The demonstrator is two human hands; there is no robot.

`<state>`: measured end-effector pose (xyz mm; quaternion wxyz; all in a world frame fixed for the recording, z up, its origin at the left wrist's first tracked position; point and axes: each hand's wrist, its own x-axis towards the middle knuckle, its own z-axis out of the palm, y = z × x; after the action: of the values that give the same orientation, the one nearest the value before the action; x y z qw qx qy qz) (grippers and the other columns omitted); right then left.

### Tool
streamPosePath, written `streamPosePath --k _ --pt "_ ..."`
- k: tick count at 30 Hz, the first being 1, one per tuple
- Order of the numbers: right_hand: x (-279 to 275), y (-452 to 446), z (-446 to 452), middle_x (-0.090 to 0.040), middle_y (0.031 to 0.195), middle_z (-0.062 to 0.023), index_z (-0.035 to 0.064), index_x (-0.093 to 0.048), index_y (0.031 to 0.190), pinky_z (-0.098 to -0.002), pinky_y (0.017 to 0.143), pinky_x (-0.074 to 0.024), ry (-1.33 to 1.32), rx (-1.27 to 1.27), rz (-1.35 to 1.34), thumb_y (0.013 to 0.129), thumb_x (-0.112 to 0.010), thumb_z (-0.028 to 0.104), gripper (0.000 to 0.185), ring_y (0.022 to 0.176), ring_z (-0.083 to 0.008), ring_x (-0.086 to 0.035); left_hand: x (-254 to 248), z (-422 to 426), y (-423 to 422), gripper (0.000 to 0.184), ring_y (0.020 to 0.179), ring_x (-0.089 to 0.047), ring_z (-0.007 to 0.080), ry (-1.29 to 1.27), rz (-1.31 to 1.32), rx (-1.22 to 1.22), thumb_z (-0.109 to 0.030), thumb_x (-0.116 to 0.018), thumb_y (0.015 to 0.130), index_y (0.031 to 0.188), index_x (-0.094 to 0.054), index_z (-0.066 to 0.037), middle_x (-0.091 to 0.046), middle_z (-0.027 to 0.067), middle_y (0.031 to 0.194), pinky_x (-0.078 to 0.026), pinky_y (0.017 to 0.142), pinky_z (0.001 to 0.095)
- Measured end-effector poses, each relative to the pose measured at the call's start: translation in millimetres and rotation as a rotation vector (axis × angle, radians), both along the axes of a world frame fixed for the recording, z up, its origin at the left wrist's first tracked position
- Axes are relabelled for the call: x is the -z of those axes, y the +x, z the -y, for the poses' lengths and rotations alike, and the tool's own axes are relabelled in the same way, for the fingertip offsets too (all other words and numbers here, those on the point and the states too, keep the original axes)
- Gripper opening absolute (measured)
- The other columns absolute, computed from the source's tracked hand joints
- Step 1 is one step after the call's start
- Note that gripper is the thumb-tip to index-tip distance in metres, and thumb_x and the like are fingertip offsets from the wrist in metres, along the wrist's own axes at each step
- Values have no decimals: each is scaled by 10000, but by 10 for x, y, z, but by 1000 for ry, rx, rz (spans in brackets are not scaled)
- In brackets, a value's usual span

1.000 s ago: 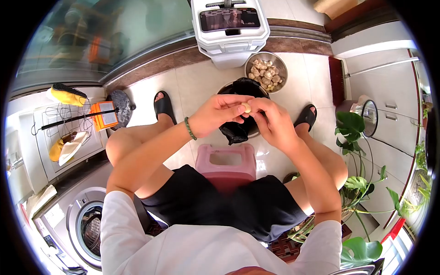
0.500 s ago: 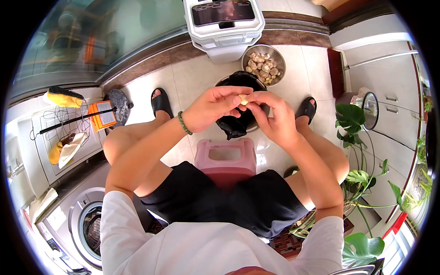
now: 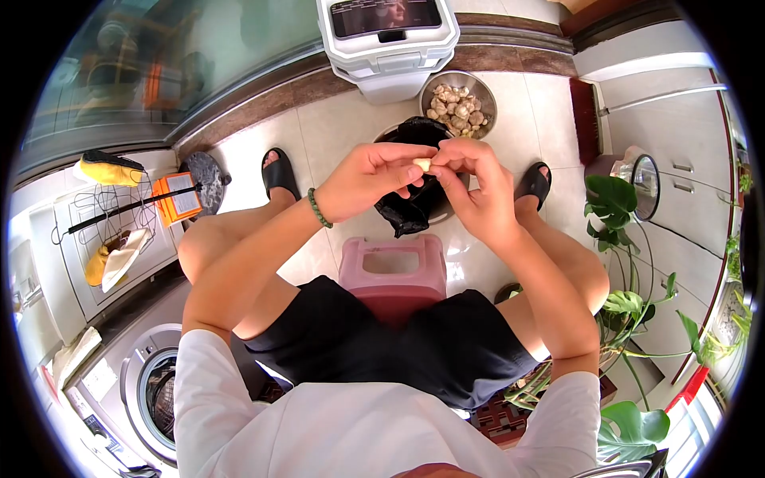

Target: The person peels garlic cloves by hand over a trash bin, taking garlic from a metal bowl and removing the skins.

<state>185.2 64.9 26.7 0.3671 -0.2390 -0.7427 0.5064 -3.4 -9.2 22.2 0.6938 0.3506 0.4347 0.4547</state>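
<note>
A small pale garlic clove (image 3: 422, 164) is pinched between the fingertips of both hands. My left hand (image 3: 368, 182), with a green bead bracelet at the wrist, grips it from the left side. From the right, my right hand (image 3: 484, 193) has thumb and fingers closed on the same clove. Both hands are above a bin lined with a black plastic bag (image 3: 402, 217), hiding part of it. Just beyond the bin, a metal bowl (image 3: 492, 108) holds several garlic bulbs (image 3: 458, 110).
A pink plastic stool (image 3: 390, 275) stands between my knees. A grey-white container (image 3: 390, 60) with a phone (image 3: 386, 16) on top is ahead. At left are a wire shoe rack (image 3: 111, 211) and a washing machine (image 3: 151, 390); at right, potted plants (image 3: 612, 203) and white cabinets (image 3: 677, 143).
Both hands have risen slightly, the clove still between them. The fingers of my right hand have shifted their hold on it a little.
</note>
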Motion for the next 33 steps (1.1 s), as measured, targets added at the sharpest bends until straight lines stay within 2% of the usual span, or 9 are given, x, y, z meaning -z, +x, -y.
streamPosePath --k 5,7,8,11,13,16,19,28,33 --pt "12 0 -1 -636 849 -72 21 -552 1112 -281 669 -539 5 -4 34 828 -622 -105 319 748 -163 -660 27 -2 -2 386 823 -596 76 -3 -45 -25 -227 -603 958 1283 -575 -20 -668 29 1017 -533 738 238" --pt "26 10 -9 -609 864 -60 4 -479 1145 -237 654 -500 44 -69 52 852 -599 -128 343 767 -99 -615 10 -9 -13 376 828 -592 71 -19 -55 -25 -242 -595 964 1271 -586 -24 -665 23 1011 -523 723 231" --pt "22 9 -7 -609 864 -60 4 -479 1145 -237 654 -500 44 -69 52 852 -599 -128 343 767 -99 -615 1 -12 -14 376 828 -592 71 -19 -55 -25 -242 -595 964 1271 -586 -24 -665 23 1011 -523 723 231" --pt "6 16 0 -602 863 -48 18 -475 1150 -244 671 -502 5 -99 51 841 -610 -127 367 758 -94 -605 -7 -17 -16 364 836 -587 66 -40 -19 -54 -252 -570 978 1269 -586 -34 -661 22 1010 -509 731 225" --pt "5 30 2 -601 864 -40 30 -477 1152 -247 696 -500 -135 -132 37 832 -624 -120 383 759 -88 -594 11 -22 -28 360 855 -581 63 -65 46 -62 -277 -530 998 1267 -577 -43 -658 26 1036 -497 746 220" --pt "-12 25 -3 -599 860 -32 32 -483 1149 -244 709 -493 -210 -109 15 828 -630 -115 383 759 -82 -584 19 -30 -50 365 857 -570 59 -69 56 -36 -304 -494 1011 1268 -563 -54 -657 22 1053 -480 747 212" --pt "-39 25 -25 -596 863 -25 30 -494 1139 -243 714 -493 -176 -107 19 825 -627 -119 372 772 -82 -588 36 -28 -50 365 850 -563 57 -32 34 -34 -316 -478 1017 1260 -563 -57 -657 19 1069 -465 735 206" --pt "14 -1 -50 -582 949 -31 33 -510 1118 -260 754 -516 -133 -90 26 827 -657 -99 352 864 -104 -620 34 -24 -3 342 855 -556 67 36 -55 -30 -242 -542 989 1266 -561 -43 -632 1 1044 -454 723 212" --pt "7 -33 -22 -586 953 -38 38 -510 1110 -273 777 -538 -103 -45 23 827 -656 -107 350 886 -114 -632 18 -20 27 357 851 -555 71 36 -11 -30 -227 -577 972 1267 -559 -27 -631 0 1042 -461 733 217"
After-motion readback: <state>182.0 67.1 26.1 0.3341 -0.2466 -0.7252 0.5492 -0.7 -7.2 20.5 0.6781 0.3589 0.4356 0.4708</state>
